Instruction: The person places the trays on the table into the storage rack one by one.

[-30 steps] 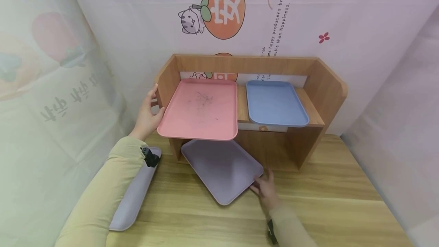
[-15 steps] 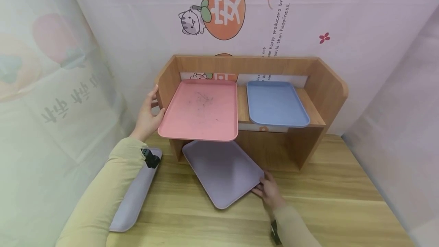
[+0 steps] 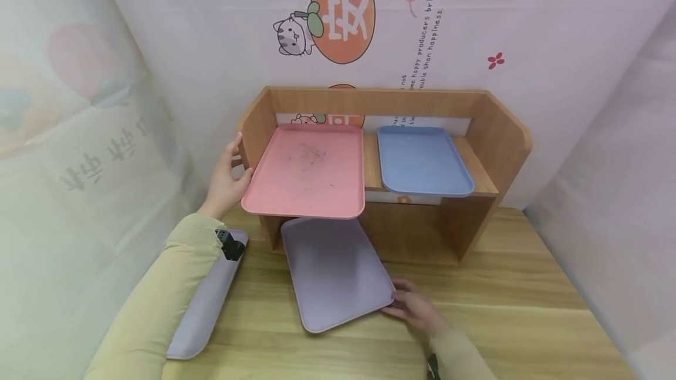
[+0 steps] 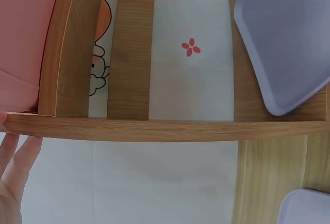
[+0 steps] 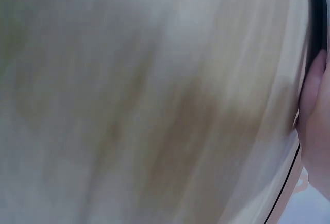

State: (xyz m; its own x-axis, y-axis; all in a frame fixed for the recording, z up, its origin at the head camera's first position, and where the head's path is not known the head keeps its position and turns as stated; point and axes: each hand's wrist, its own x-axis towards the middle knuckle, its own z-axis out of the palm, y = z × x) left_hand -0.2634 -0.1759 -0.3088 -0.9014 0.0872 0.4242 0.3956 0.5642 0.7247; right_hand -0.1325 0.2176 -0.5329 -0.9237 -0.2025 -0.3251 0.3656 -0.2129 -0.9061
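A purple tray point(image 3: 338, 274) lies slanted, its back end inside the lower level of the wooden desk shelf point(image 3: 486, 204) and its front out over the table. My right hand point(image 3: 417, 309) pinches its front right corner, thumb above and fingers beneath. At the shelf's left side panel, my left hand point(image 3: 224, 183) holds the front edge; the left wrist view has its fingers point(image 4: 23, 162) against the panel's outer face. On the upper level, a pink tray point(image 3: 308, 175) with dark marks sits at the left and a smaller blue tray point(image 3: 425, 160) at the right, both jutting over the front edge.
Partly under my left forearm, another purple tray point(image 3: 206, 304) lies on the wood-grain table point(image 3: 517, 321). Printed cloth point(image 3: 211, 34) hangs behind the shelf and along both sides.
The purple tray's front has swung toward me and to the left, its right corner coming closer to me with my right hand on it. My left hand stays on the side panel.
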